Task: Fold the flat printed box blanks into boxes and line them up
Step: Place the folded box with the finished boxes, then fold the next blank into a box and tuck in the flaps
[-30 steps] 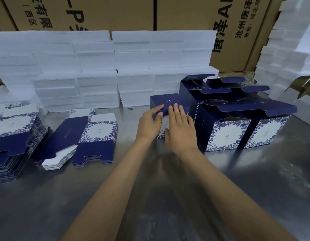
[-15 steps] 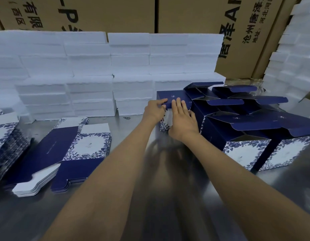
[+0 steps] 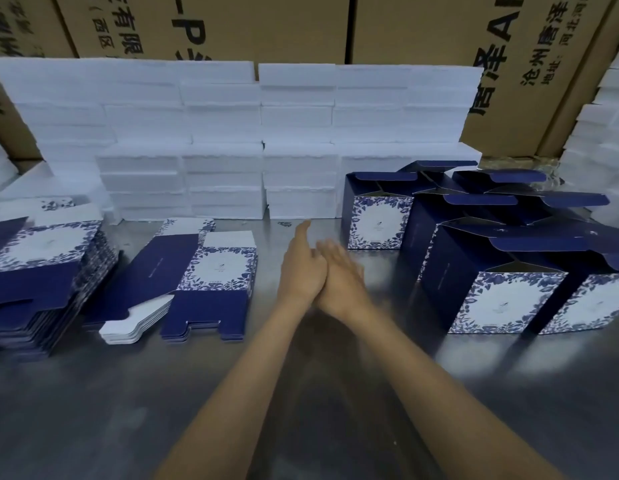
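Standing upright on the bench (image 3: pixel 93 393), one folded box (image 3: pixel 379 220) with top flaps open, floral panel facing forward, set at the left end of a cluster of folded boxes (image 3: pixel 502 292), all with lids still up. To the left of that box, lying flat: a short pile of box blanks (image 3: pixel 211 282), and further left a taller stack of blanks (image 3: pixel 41 271). Just left of the box and apart from it, left hand (image 3: pixel 301 268) and right hand (image 3: pixel 339 275) pressed together over bare bench, holding nothing; left thumb raised, right fingers blurred but seemingly straight. Behind the box, white foam blocks (image 3: pixel 232 133) stacked against brown cartons (image 3: pixel 266 26). Judging by the piles, well short of finished: several boxes erected and grouped, though more bunched than in a tidy row, and many blanks left to fold. Likely next: taking the top blank from the nearer pile
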`<state>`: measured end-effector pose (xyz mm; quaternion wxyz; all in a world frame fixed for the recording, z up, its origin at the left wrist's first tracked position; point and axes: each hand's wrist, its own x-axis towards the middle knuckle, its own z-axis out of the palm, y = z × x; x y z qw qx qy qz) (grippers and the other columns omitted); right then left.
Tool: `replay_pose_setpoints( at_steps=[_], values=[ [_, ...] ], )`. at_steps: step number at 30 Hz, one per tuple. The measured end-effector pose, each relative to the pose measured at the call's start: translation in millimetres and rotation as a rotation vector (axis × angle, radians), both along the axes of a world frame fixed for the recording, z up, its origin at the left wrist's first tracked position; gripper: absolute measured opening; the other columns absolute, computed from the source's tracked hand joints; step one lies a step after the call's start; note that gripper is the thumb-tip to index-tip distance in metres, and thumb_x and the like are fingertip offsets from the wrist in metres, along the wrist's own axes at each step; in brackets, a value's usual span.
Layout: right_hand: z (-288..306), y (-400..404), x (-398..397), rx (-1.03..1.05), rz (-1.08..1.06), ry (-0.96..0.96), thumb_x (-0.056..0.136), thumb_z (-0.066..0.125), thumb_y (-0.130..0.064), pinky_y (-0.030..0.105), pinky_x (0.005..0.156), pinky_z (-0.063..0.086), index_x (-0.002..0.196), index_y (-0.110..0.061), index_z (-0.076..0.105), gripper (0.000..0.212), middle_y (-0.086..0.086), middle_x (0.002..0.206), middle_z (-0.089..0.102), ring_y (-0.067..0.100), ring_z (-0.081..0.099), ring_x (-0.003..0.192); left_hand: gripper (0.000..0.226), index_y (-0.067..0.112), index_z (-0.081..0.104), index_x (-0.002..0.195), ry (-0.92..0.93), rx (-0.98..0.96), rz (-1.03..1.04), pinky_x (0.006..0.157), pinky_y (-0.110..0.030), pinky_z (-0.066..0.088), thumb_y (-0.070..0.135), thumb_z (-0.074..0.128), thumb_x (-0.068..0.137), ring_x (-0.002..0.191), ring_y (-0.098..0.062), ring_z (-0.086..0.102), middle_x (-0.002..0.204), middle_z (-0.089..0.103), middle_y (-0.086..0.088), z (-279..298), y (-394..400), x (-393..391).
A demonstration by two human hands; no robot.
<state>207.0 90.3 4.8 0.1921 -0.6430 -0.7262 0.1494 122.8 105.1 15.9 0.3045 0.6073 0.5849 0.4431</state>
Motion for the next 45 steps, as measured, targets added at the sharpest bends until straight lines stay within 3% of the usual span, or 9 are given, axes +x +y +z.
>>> replay_pose_setpoints(
  at_steps=[5,11,15,18,26,31,34,38,45],
  values=[
    [-10,-17,-69,-0.127,0.044,0.111,0.095,0.053,-0.032,0.047,0.108,0.041,0.13,-0.022,0.056,0.036,0.006,0.132,0.059,0.027,0.048,0.133,0.051,0.019,0.046,0.14,0.023,0.183,0.178,0.101,-0.034,0.041,0.001,0.044,0.093,0.126,-0.021,0.051,0.139,0.054,-0.002,-2,-30,-52],
    [-24,-28,-120,-0.233,-0.016,0.061,0.096,0.056,-0.041,0.05,0.123,0.0,0.155,-0.028,0.032,0.065,0.004,0.17,0.012,0.02,0.001,0.157,0.043,0.014,0.057,0.125,-0.021,0.299,0.339,0.099,-0.041,0.043,-0.004,0.045,0.088,0.114,-0.021,0.054,0.122,0.062,0.001,-6,-48,-95],
    [-30,-32,-123,-0.054,-0.149,0.228,0.096,0.052,-0.036,0.043,0.122,0.011,0.126,-0.025,0.057,0.033,0.0,0.148,0.05,0.019,0.028,0.148,0.044,0.014,0.059,0.123,-0.019,0.298,0.381,0.098,-0.044,0.046,-0.006,0.045,0.087,0.11,-0.017,0.053,0.12,0.062,0.003,-20,-52,-106],
    [-29,-33,-122,0.03,-0.221,0.383,0.089,0.059,-0.037,0.036,0.112,0.026,0.113,-0.025,0.062,0.027,-0.005,0.117,0.065,0.018,0.047,0.127,0.042,0.014,0.06,0.123,0.008,0.319,0.4,0.099,-0.046,0.044,-0.005,0.047,0.087,0.113,-0.02,0.053,0.122,0.063,0.001,-23,-53,-111],
    [-10,-35,-116,0.001,-0.181,1.045,0.096,0.059,-0.005,0.044,0.085,0.055,0.1,-0.009,0.055,0.007,0.013,0.104,0.071,0.032,0.067,0.095,0.041,0.012,0.062,0.121,0.13,0.397,0.561,0.102,-0.038,0.031,-0.005,0.05,0.085,0.113,-0.028,0.052,0.118,0.064,-0.005,-18,-58,-135],
    [15,-42,-68,0.048,-0.02,1.138,0.101,0.052,0.002,0.014,0.054,0.046,0.098,-0.021,0.05,0.024,0.001,0.092,0.073,0.0,0.063,0.061,0.038,0.01,0.061,0.124,0.099,0.372,0.649,0.1,-0.04,0.031,0.0,0.05,0.089,0.118,-0.031,0.049,0.125,0.062,-0.008,-13,-57,-146],
    [19,-53,-27,0.087,-0.029,1.226,0.1,0.054,0.004,0.016,0.065,0.054,0.106,-0.023,0.053,0.028,-0.01,0.094,0.077,0.0,0.069,0.074,0.039,0.016,0.054,0.136,-0.102,0.133,0.562,0.094,-0.038,0.039,0.015,0.048,0.098,0.119,-0.025,0.053,0.128,0.059,-0.001,-9,-56,-150],
    [7,-74,23,0.014,0.004,1.313,0.101,0.056,-0.001,0.038,0.089,0.056,0.141,-0.038,0.048,0.055,-0.012,0.13,0.069,0.018,0.07,0.112,0.036,0.018,0.064,0.131,-0.791,-0.332,0.095,0.078,-0.031,0.056,0.033,0.046,0.104,0.11,-0.018,0.069,0.123,0.072,0.001,1,-57,-151],
    [-12,-77,39,-0.141,0.022,1.403,0.099,0.05,0.006,0.043,0.107,0.049,0.15,-0.047,0.038,0.074,-0.02,0.132,0.067,0.015,0.065,0.124,0.041,0.017,0.064,0.135,-1.293,-0.258,-0.308,0.101,-0.035,0.051,0.039,0.044,0.106,0.13,-0.019,0.058,0.142,0.06,-0.003,1,-64,-137]
  ],
)
